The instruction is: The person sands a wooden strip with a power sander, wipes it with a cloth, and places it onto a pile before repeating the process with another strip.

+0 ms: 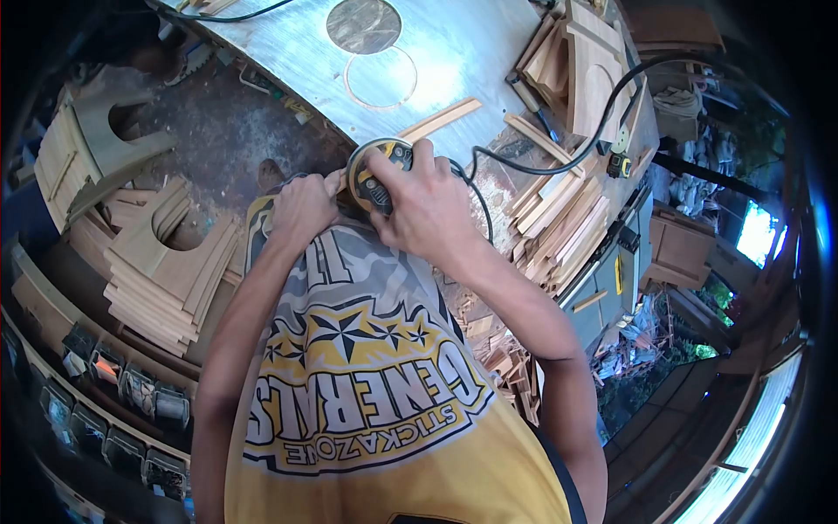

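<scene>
My right hand is wrapped round a yellow and black corded power tool, which looks like a sander, at the near edge of the workbench. Close to its left, my left hand is closed, with a small bit of wood showing between it and the tool. Most of that wood is hidden by my hands and the tool. A black cable runs from the tool to the right across the bench. One light wooden strip lies just beyond the tool.
Stacked wooden strips and curved panels lie on the right, near a tape measure. Cut boards with round notches are piled at the left. Bins line a shelf at the lower left.
</scene>
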Action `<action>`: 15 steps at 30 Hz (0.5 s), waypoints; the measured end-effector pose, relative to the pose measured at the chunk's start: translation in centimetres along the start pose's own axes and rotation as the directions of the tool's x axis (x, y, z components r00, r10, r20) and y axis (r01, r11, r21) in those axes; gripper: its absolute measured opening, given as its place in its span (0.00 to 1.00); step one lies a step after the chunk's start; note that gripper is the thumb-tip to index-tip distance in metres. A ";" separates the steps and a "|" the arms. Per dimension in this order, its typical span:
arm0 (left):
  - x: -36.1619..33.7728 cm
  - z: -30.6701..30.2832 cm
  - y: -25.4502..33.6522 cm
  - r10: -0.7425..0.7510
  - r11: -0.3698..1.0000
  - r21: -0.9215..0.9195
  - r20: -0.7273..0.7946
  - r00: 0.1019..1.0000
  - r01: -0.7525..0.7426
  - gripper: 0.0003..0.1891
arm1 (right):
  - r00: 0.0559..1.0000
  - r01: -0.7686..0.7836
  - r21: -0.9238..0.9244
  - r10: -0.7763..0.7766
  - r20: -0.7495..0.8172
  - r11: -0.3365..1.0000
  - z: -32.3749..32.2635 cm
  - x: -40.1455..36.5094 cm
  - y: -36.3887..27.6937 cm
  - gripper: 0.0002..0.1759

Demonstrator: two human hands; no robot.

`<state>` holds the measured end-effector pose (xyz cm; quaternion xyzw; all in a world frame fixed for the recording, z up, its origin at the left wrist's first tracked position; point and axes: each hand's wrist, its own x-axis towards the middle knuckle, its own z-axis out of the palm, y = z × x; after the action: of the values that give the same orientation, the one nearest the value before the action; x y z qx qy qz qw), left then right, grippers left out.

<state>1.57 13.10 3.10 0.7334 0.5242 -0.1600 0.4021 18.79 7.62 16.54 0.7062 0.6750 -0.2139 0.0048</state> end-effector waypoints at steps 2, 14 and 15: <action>0.1 -0.2 0.0 -0.009 1.000 -0.013 -0.026 1.000 0.009 0.14 | 1.000 0.009 0.001 -0.009 -0.002 1.000 -0.2 0.0 -0.1 0.38; 0.3 -0.5 0.0 0.025 0.999 -0.024 -0.026 0.999 -0.026 0.12 | 0.998 0.061 -0.026 -0.060 0.031 0.998 -0.5 1.1 -0.8 0.35; 0.3 -0.9 0.2 0.022 0.999 -0.030 -0.032 0.999 -0.023 0.12 | 0.998 0.055 -0.042 -0.053 0.036 0.998 -0.6 1.4 -0.6 0.35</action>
<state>1.67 13.93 3.57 0.7356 0.5246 -0.1358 0.4065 18.37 9.16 16.89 0.6835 0.6981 -0.2116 0.0256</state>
